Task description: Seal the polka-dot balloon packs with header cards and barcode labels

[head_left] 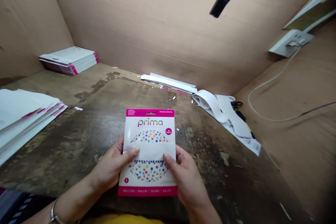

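Observation:
Both hands hold a flat balloon packet [148, 174] upright near the table's front edge, its printed front facing me. It has pink borders, the word "prima" and a dotted balloon picture. Across its middle lies a plain white paper strip [152, 151], covering part of the printed lettering. My left hand [111, 164] grips the left edge, thumb on the strip's left end. On the right edge, my right hand [187, 173] is closed the same way, its thumb at the strip's right end. The other fingers are mostly hidden behind the packet.
White packets lie stacked at the left [26, 112] and in the back left corner [70, 56]. Along the back are paper strips [168, 83]. A curled white label roll [207, 102] and scissors [237, 104] sit right. A cable [249, 94] hangs from a wall socket [291, 43].

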{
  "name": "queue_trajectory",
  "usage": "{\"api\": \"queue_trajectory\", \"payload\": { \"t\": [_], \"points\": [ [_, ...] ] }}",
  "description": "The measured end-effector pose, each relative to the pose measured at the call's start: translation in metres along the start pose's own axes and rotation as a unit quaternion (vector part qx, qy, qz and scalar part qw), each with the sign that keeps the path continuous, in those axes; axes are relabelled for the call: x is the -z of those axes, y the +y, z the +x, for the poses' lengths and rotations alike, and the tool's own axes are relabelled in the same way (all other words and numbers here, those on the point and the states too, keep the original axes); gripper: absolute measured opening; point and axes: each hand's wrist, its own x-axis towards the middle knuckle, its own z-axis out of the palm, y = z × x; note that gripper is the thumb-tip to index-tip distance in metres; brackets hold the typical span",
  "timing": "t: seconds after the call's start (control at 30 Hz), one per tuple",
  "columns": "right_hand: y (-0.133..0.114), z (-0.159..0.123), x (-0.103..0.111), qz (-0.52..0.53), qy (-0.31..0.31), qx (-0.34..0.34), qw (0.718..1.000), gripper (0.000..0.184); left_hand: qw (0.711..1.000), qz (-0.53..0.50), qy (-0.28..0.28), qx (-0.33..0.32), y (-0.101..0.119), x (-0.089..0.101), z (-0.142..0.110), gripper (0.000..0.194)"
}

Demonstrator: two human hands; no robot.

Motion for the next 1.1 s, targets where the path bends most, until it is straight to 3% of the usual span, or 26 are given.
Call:
{"api": "queue_trajectory", "payload": {
  "t": [0.07, 0.2, 0.43, 0.57, 0.63, 0.73, 0.83, 0.97, 1.03, 1.1],
  "points": [
    [-0.005, 0.003, 0.002, 0.116, -0.050, -0.059, 0.990, 0.041, 1.000, 0.002, -0.002, -0.002, -0.001, 0.002, 0.001, 0.067],
    [-0.003, 0.006, 0.006, 0.186, -0.070, -0.102, 0.975, 0.041, 1.000, 0.019, 0.001, -0.021, -0.004, -0.002, 0.003, 0.065],
    [0.004, 0.004, 0.009, 0.209, -0.005, -0.093, 0.973, 0.050, 0.998, 0.058, 0.015, -0.017, 0.010, -0.002, -0.004, 0.053],
    [0.007, 0.002, 0.013, 0.256, 0.033, -0.097, 0.961, 0.059, 0.998, -0.025, 0.007, 0.062, 0.010, 0.005, -0.007, 0.051],
    [0.010, 0.001, 0.013, 0.268, 0.033, -0.117, 0.956, 0.063, 0.996, -0.053, -0.001, 0.075, 0.005, 0.005, -0.006, 0.042],
    [0.019, 0.001, 0.012, 0.264, 0.032, -0.148, 0.953, 0.066, 0.996, -0.048, 0.076, 0.022, -0.002, 0.003, 0.000, 0.029],
    [0.027, 0.003, 0.010, 0.251, 0.044, -0.156, 0.954, 0.066, 0.984, -0.013, 0.172, -0.041, -0.004, 0.004, 0.005, 0.030],
    [0.033, 0.008, 0.007, 0.237, 0.044, -0.157, 0.958, 0.065, 0.963, 0.098, 0.200, -0.154, -0.001, 0.012, 0.007, 0.027],
    [0.034, 0.010, 0.005, 0.235, 0.044, -0.162, 0.957, 0.067, 0.933, 0.221, 0.197, -0.207, 0.001, 0.016, 0.005, 0.023],
    [0.034, 0.012, 0.003, 0.236, 0.046, -0.162, 0.957, 0.069, 0.862, 0.387, 0.193, -0.263, 0.003, 0.019, 0.003, 0.018]
  ]
}}
